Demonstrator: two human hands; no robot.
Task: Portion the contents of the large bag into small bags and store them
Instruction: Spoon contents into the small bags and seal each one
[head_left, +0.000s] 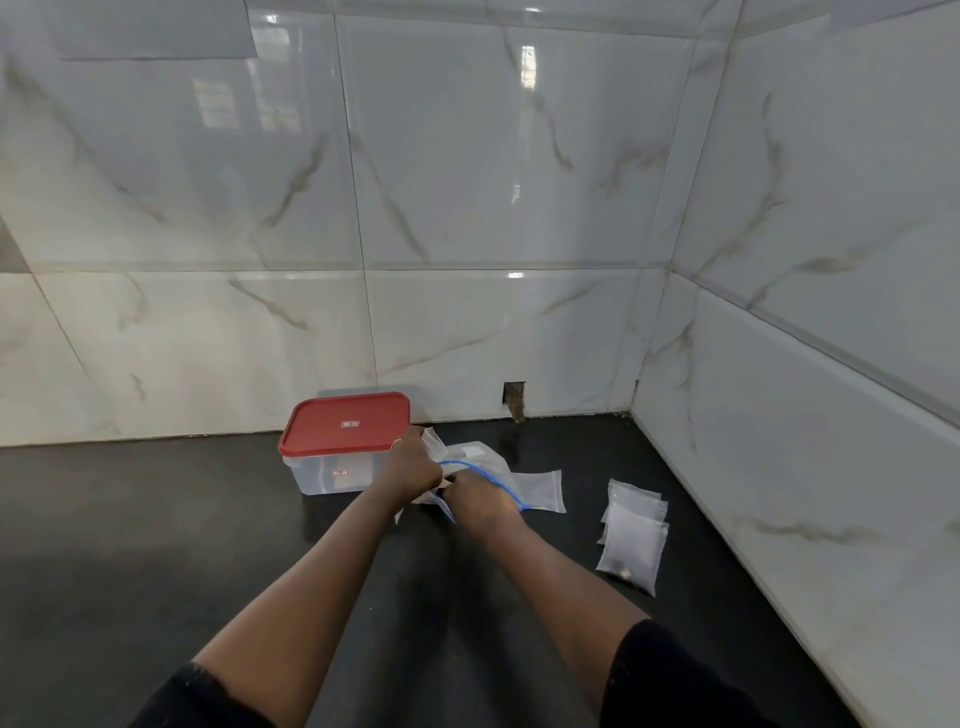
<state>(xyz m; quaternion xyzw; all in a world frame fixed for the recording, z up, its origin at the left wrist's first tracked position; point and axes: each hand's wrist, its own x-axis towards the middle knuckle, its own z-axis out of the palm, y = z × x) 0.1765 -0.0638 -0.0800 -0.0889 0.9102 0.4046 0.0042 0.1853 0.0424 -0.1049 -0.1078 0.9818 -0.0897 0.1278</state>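
The person is working at the mouth of the large zip bag (475, 454), which is lying on the dark countertop (156, 519) just in front of the tiled wall, touching the right side of a clear storage container (322, 475).

The left hand (413, 465) is gripping the near rim of the bag with curled fingers and lifting it, probably to keep the opening wide and steady. The right hand (480, 496) is sitting at that opening with the blue zip strip (506, 488) running across it, so it seems to be reaching inside. Its fingers are hidden by plastic and by the other hand, so how they lie cannot be told.

A flat small bag (543, 491) is waiting just beside the large one on the right, likely next for filling. Three small bags (631, 540) are lying overlapped further right, apart from the working spot; something pale shows at the bottom of the nearest.

The container is wearing its red lid (345, 423), so storing has apparently not begun.
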